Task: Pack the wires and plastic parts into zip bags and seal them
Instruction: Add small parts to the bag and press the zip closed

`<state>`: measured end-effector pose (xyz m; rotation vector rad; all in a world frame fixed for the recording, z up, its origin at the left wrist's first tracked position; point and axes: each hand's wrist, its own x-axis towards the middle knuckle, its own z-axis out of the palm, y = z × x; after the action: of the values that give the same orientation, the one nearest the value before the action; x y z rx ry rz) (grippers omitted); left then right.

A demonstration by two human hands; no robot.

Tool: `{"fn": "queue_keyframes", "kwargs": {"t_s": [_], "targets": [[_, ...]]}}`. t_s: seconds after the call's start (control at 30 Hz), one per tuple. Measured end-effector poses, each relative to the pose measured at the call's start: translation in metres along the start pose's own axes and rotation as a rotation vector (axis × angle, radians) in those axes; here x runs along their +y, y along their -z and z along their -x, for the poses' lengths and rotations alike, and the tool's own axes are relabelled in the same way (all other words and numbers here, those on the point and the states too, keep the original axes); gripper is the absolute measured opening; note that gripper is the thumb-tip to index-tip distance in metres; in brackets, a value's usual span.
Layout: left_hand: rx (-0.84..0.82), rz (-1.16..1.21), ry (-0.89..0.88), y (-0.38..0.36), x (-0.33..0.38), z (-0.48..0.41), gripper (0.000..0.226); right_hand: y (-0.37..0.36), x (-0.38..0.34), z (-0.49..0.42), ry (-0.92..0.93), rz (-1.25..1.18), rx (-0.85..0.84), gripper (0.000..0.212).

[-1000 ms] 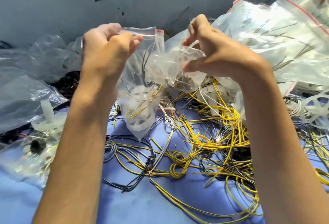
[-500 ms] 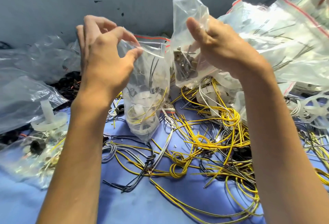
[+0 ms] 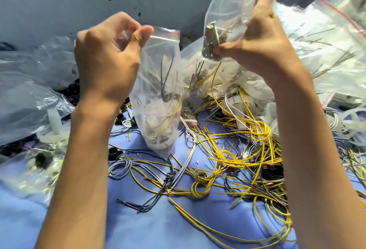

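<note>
Right hand [image 3: 259, 43] had lifted its small bag [image 3: 227, 11] higher than half a second before, the loose film top now standing well above the knuckles; left hand [image 3: 107, 56] sat a little lower and closer to the lens. Left fingers [image 3: 142, 33]: thumb and forefinger pressed together on the rim of the zip bag [image 3: 160, 94], just beside its red-lined seal strip, other fingers curled. Mouth of this bag not sealed. It hung upright, a narrow tapering pouch of thin clear film, its bottom corner low over the table [image 3: 138, 219]; whether it touched could not be told. Inside: white plastic parts [image 3: 156, 124] of moulded, ribbed shape, thin dark leads and a few yellow strands. Right fingers were clamped round the crumpled middle of the small bag, thumb tip against forefinger, bunching a cluster of grey metal pieces [image 3: 211, 41] in the film. Table covered in smooth blue cloth. Loose yellow wires [image 3: 247, 149], glossy and looped, lay tangled with grey and black ones between and under the forearms. Filled bags [image 3: 326, 51] with red strips were heaped at right; wrinkled clear sheeting [image 3: 25, 98] at left, a white plastic piece [image 3: 53, 122] beside it. Black round knob [image 3: 113, 152] near the left wrist.
</note>
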<state>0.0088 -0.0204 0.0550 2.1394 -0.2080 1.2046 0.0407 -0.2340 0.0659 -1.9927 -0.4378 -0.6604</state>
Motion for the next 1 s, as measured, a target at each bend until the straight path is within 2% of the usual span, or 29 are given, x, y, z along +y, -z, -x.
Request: {"fn": "queue_keyframes", "kwargs": {"t_s": [0.13, 0.2, 0.3, 0.37, 0.43, 0.5, 0.6, 0.73, 0.8, 0.87, 0.93, 1.0], "targets": [[0.06, 0.06, 0.0, 0.001, 0.009, -0.002, 0.033, -0.001, 0.0, -0.004, 0.017, -0.056, -0.02, 0.05], [0.011, 0.039, 0.024, -0.003, 0.014, 0.0, 0.029, -0.004, -0.003, -0.005, 0.018, -0.007, -0.011, 0.053], [-0.253, 0.017, 0.034, -0.014, 0.023, 0.007, 0.021, -0.007, -0.009, -0.003, 0.047, 0.009, -0.018, 0.046], [-0.487, 0.15, 0.043, -0.017, 0.029, 0.012, 0.013, -0.007, -0.011, -0.002, 0.059, 0.013, -0.015, 0.036], [-0.637, 0.271, 0.046, -0.014, 0.032, 0.014, 0.018, -0.006, -0.012, -0.001, 0.056, 0.012, -0.01, 0.033], [-0.659, 0.307, 0.034, -0.011, 0.031, 0.013, 0.033, -0.004, -0.011, -0.001, 0.045, 0.028, -0.011, 0.032], [-0.573, 0.319, 0.133, -0.01, 0.025, 0.007, 0.043, -0.005, -0.012, -0.001, 0.046, 0.033, -0.004, 0.029], [-0.426, 0.133, 0.241, -0.015, 0.012, 0.004, 0.029, -0.008, -0.013, -0.001, 0.014, -0.019, 0.003, 0.025], [-0.403, 0.078, 0.272, -0.015, 0.009, 0.004, 0.02, -0.009, -0.013, -0.002, -0.003, -0.053, 0.015, 0.028], [-0.477, 0.047, 0.281, -0.013, 0.01, 0.005, 0.013, -0.009, -0.013, -0.001, 0.005, -0.088, 0.017, 0.03], [-0.637, 0.023, 0.324, -0.011, 0.014, 0.008, 0.018, -0.009, -0.012, 0.0, 0.021, -0.108, -0.001, 0.031], [-0.8, -0.036, 0.355, -0.011, 0.016, 0.009, 0.013, -0.01, -0.013, 0.0, 0.013, -0.117, -0.023, 0.037]]}}
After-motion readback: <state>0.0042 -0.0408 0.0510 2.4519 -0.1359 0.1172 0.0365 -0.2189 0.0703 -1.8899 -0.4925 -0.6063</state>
